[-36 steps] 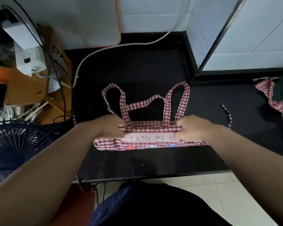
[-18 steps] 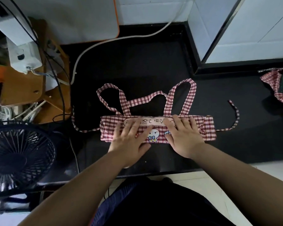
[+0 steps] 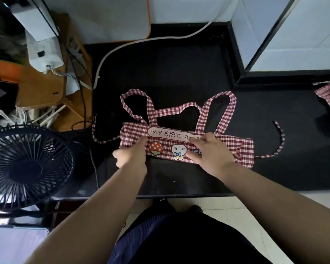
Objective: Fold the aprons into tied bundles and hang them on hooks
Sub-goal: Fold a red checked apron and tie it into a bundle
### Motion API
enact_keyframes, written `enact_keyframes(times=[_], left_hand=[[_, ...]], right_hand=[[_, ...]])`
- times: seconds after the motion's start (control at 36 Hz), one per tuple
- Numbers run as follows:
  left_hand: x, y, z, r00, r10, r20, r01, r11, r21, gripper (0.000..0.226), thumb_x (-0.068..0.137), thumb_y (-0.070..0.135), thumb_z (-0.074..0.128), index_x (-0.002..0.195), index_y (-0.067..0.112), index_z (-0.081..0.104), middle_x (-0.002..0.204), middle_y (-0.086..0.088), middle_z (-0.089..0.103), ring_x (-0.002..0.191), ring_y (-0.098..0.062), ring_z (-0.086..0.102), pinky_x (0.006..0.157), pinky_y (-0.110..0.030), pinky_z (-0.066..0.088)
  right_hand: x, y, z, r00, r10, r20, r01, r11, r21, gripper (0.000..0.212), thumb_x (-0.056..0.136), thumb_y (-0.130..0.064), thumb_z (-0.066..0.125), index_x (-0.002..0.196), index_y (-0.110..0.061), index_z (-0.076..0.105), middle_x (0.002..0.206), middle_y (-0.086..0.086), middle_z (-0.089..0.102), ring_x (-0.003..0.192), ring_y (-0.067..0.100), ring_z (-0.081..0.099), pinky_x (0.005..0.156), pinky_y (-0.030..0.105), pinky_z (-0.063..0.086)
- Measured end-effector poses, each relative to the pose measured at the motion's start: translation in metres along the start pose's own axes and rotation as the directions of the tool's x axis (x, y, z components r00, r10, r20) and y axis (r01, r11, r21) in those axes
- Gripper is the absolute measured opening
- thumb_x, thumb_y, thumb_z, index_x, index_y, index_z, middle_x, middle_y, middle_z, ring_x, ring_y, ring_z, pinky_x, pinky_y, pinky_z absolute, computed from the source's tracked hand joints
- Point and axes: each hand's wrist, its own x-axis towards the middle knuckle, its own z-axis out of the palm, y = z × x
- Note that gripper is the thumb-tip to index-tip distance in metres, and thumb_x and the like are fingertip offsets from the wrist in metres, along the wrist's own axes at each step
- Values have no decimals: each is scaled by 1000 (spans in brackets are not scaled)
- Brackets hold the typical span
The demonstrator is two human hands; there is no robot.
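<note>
A red-and-white checked apron lies folded into a long flat band on a black tabletop, midway along and close to the front edge. Cartoon prints and a white label face up. Two shoulder-strap loops spread from the band toward the back edge, and a thin waist tie curls off its right end.

The right hand rests flat on the middle of the band – fingers straight and spread, pressing the cloth down. The left hand is at the band's left near edge, but it is blurred and I cannot tell whether its fingers pinch the cloth or only touch it.

A checked cloth sits at the tabletop's right edge. A black fan stands off the left edge, and a white cable runs along the back.
</note>
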Motion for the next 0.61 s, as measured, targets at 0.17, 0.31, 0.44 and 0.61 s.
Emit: enact_keyframes(times=[0.17, 0.31, 0.44, 0.61], left_hand=[[-3, 9, -2, 966, 79, 247, -84, 996, 10, 29, 71, 18, 83, 94, 13, 64, 87, -1, 69, 80, -13, 65, 60, -23, 49], [1, -20, -4, 387, 807, 446, -873, 165, 460, 31, 69, -9, 69, 99, -1, 69, 106, -20, 63, 98, -40, 61, 81, -34, 48], [-11, -32, 5, 258, 511, 820, -879, -228, 418, 73, 97, 11, 45, 153, 8, -1, 159, -5, -11, 146, -17, -11, 119, -34, 5], [-14, -31, 13, 332, 329, 884, -640, -610, 468, 77, 96, 59, 9, 136, 7, -32, 144, -8, -40, 135, -21, -34, 115, -41, -14]], right_hand=[[2, 6, 3, 1000, -6, -6, 6, 999, 52, 57, 93, -54, 44, 145, -32, 36, 130, 1, 40, 114, 19, 48, 97, 31, 42], [1, 7, 8, 998, -6, -61, 8, 999, 40, 56, 93, -54, 46, 144, -32, 37, 129, 1, 40, 113, 20, 48, 99, 33, 39], [-1, 10, 12, 996, -28, -84, 32, 998, 48, 56, 94, -51, 46, 145, -32, 36, 131, 2, 38, 117, 21, 44, 102, 33, 34], [-8, 18, 10, 993, -48, -110, 79, 952, 296, 48, 95, -30, 55, 141, -20, 45, 133, 3, 46, 122, 20, 47, 104, 27, 32]])
